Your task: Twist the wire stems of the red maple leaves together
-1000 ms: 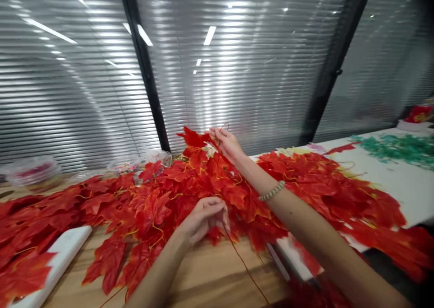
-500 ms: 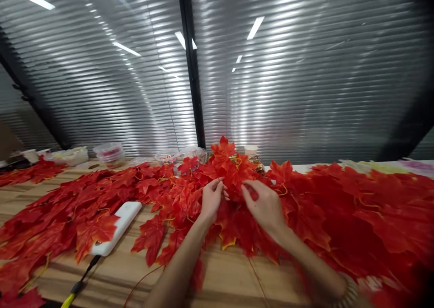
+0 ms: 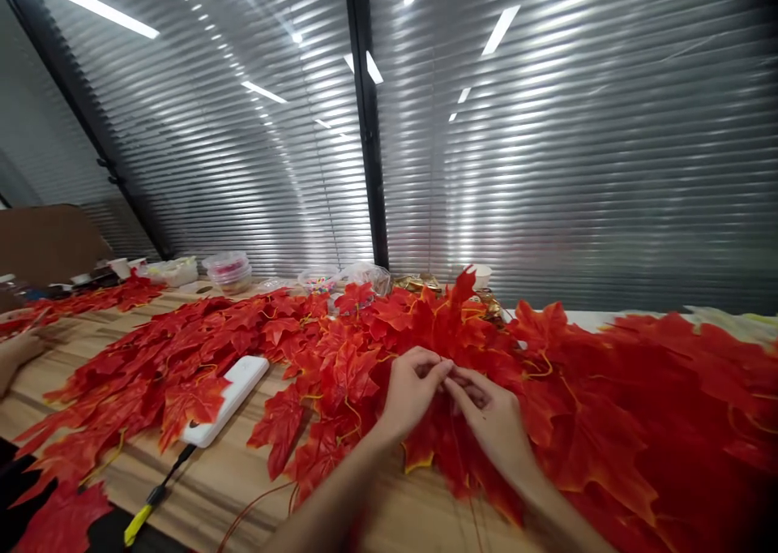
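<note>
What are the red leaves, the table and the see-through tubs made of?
Leaves: probably thin cloth or plastic, softly shiny; veins and yellow edges look printed.
Table: wood or a wood-look top, fairly dull; brown streaks run like grain.
Tubs: most likely clear plastic, glossy; colour shows through their sides.

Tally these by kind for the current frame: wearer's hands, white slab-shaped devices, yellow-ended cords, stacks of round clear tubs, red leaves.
Wearer's hands (left hand, right hand): 2
White device: 1
Yellow-ended cord: 1
Stack of round clear tubs: 1
Total: 5, excluding the red leaves, which overlap too much to count
</note>
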